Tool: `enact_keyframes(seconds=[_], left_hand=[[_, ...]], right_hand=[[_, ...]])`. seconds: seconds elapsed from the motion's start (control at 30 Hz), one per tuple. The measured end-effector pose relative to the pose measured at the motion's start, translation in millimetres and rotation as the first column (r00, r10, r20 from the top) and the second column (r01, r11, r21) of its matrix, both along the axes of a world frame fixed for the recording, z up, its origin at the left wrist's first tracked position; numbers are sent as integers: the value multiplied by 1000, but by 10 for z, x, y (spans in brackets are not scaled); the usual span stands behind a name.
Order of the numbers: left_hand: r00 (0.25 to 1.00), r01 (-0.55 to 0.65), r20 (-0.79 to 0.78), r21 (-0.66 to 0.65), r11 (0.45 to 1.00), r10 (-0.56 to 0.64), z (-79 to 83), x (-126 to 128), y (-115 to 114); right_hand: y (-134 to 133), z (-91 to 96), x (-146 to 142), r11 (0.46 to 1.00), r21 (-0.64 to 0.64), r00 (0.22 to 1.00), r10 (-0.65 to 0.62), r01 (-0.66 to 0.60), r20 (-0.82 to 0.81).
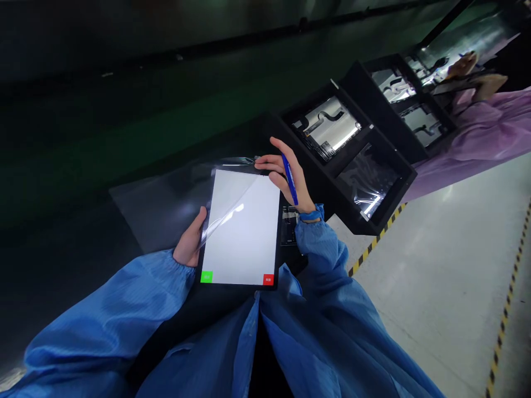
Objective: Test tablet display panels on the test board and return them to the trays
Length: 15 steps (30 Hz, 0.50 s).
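Observation:
A tablet (244,237) shows a lit white screen with a green box and a red box along its lower edge. My left hand (191,240) is closed around the tablet's left edge, thumb at the front. Clear plastic film (166,207) peels diagonally across the screen and spreads out past the upper left. At the tablet's top right corner, my right hand (292,174) pinches the film's edge between thumb and fingertips. A blue pen (290,179) is also tucked in this hand, lying across the fingers. The tablet hides most of my left fingers.
Right of the tablet, a black tray (371,127) has two compartments, one with a silver display panel (332,124), one with clear film (369,177). Another black tray (440,146) stands beyond it. A person in a pink garment (481,121) works at far right. Yellow-black tape (377,237) marks the floor.

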<state>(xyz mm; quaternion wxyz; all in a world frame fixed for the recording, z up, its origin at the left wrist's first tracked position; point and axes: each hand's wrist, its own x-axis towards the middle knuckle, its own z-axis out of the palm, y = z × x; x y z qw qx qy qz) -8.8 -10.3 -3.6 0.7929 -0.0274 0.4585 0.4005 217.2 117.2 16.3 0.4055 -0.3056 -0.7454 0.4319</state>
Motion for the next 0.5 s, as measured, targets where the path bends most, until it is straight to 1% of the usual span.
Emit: enact_keyframes(seconds=[0.07, 0.17, 0.23, 0.3, 0.4, 0.5], left_hand=[[999, -22, 27, -50, 999, 23, 101, 10, 19], [999, -38, 27, -95, 995, 41, 318, 44, 57], [998, -56, 37, -89, 994, 59, 453, 70, 82], [995, -81, 54, -63, 995, 84, 551, 96, 105], [994, -80, 76, -37, 996, 82, 619, 127, 132], [996, -67, 62, -37, 997, 69, 629, 147, 142]], right_hand=[[80, -115, -55, 998, -54, 998, -16, 13, -53], [165, -266, -111, 987, -158, 991, -19, -3, -134], [193, -326, -121, 974, -226, 987, -17, -20, -160], [202, -352, -112, 964, -265, 988, -15, -27, -153], [196, -355, -89, 959, -283, 995, -31, 2, -99], [187, -357, -80, 955, -296, 997, -49, 32, -51]])
